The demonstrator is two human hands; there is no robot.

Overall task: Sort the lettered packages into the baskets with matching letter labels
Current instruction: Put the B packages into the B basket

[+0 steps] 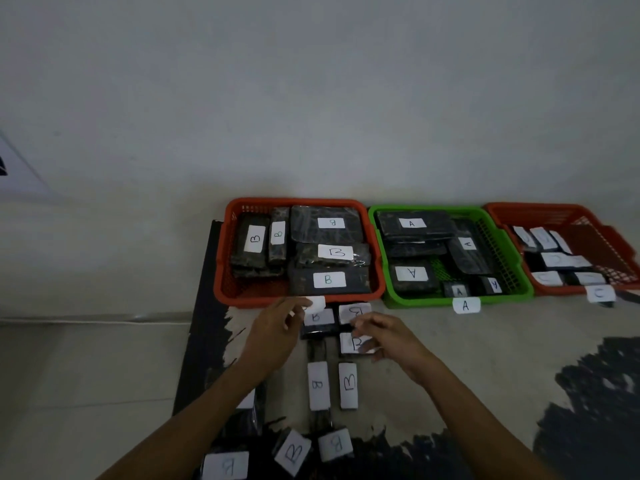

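Note:
Several dark wrapped packages with white B labels lie on the floor in front of me. My left hand reaches with relaxed fingers to the left edge of one B package, just below the red B basket. My right hand hovers with spread fingers over another B package, with a third B package just beyond its fingertips. Neither hand plainly grips anything. The red B basket holds several B packages. The green A basket holds several A packages. A second red basket, labelled C, holds C packages.
The three baskets stand in a row against a pale wall. More B packages lie near me: two upright ones and others by the bottom edge. A dark mat lies left of them, and dark patches mark the floor on the right.

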